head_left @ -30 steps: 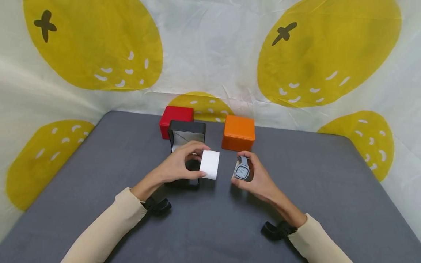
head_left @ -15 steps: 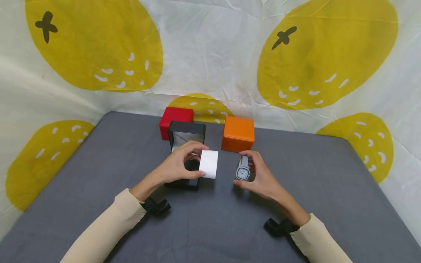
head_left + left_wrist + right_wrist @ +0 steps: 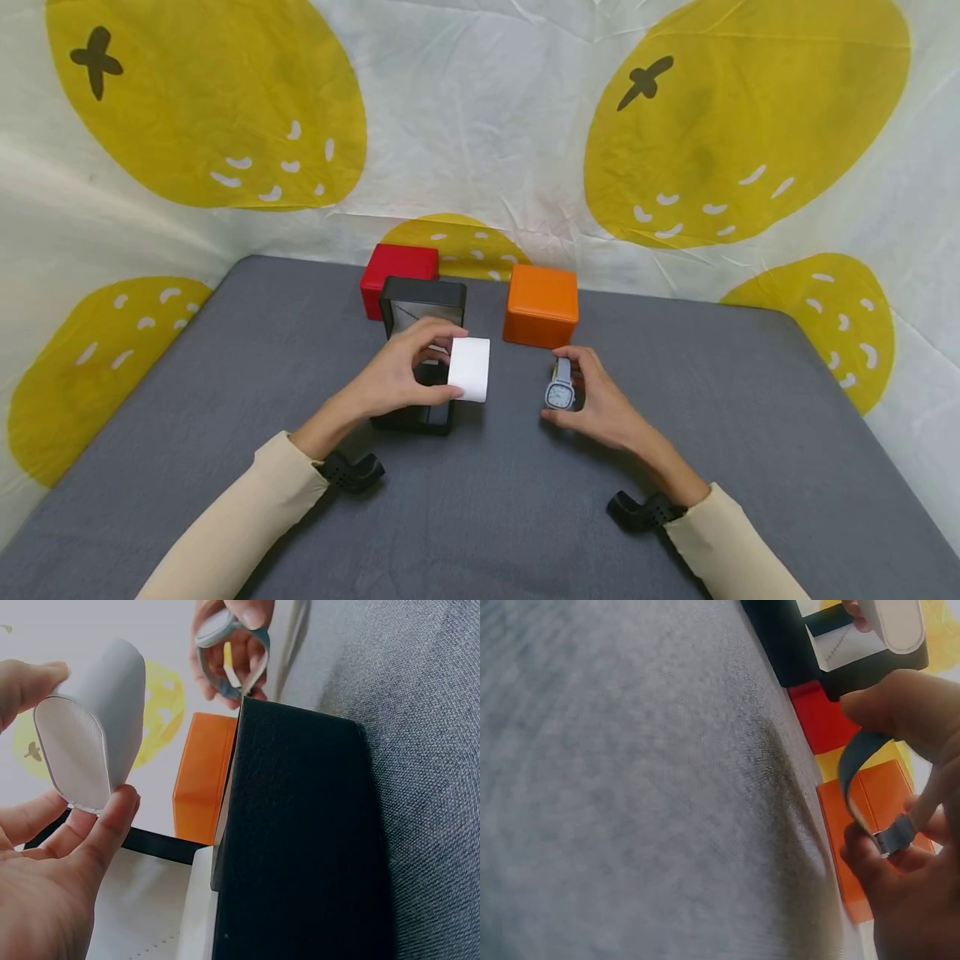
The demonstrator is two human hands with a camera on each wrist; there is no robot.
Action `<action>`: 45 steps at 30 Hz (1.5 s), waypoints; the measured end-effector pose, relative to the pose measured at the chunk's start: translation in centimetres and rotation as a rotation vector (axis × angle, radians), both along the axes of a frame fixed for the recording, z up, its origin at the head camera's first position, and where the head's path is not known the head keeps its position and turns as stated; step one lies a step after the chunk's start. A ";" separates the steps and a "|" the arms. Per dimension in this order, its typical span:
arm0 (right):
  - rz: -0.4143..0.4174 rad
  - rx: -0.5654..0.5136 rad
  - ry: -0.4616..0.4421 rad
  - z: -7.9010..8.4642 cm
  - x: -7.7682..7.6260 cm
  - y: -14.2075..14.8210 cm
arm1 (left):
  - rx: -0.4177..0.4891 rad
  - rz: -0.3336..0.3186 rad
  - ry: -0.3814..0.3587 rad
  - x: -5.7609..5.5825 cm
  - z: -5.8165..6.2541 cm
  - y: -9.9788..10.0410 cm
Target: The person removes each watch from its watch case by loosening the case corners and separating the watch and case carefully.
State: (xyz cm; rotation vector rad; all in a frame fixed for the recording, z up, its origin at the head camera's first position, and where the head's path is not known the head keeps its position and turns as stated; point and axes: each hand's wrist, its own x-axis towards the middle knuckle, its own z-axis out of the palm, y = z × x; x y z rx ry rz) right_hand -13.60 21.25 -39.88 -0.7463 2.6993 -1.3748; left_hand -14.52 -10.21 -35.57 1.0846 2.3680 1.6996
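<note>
My left hand pinches a white watch cushion between thumb and fingers, holding it above the open black box. The left wrist view shows the cushion curved between my fingertips, beside the black box wall. My right hand holds a grey wristwatch upright, dial facing me, just above the grey table. In the right wrist view the watch strap loops between my thumb and fingers.
A red box stands behind the black one, and an orange box sits shut just beyond the watch. A white cloth with yellow fruit prints walls the table on three sides.
The left hand has drawn the cushion slightly left and toward the black box. The right hand has shifted the watch a little to the right and turned it more edge-on.
</note>
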 end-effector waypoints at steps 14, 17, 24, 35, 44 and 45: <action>0.004 0.053 0.065 -1.4 -0.3 0.1 | -0.004 0.004 -0.018 -0.1 -0.3 -0.3; 0.005 0.060 0.075 -1.6 -0.4 0.2 | 0.002 0.003 -0.021 -0.1 -0.3 -0.3; 0.037 0.128 0.088 -2.0 -0.5 0.3 | 0.000 0.015 -0.027 0.0 -0.2 -0.4; 0.077 0.189 0.078 -1.7 -0.6 0.7 | -0.006 0.022 -0.047 -0.4 -0.3 -1.2; 0.085 0.190 0.103 -1.7 -0.7 1.2 | -0.040 0.045 -0.070 -0.5 -0.2 -2.5; 0.080 0.187 0.109 -1.7 -0.7 1.2 | -0.044 0.047 -0.070 -0.5 -0.2 -2.6</action>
